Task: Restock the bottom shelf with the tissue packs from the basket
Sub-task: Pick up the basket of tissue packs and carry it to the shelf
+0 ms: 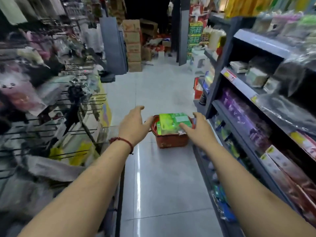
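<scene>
Head: glossy green packs (171, 123), slatted red basket (171, 142)

Stacked cardboard boxes (133, 47) stand far down the grey tiled floor (153, 93), a white plastic stool (198, 63) to their right. Wire display hooks (82, 106) project at left; purple packs (239, 113) line the right.

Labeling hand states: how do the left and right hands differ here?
Wrist: left hand wears a red string bracelet; right hand bare. Position: left hand is beside the left rim of the red basket; right hand's fingers reach over the green tissue pack, contact unclear. Both open, fingers spread.
</scene>
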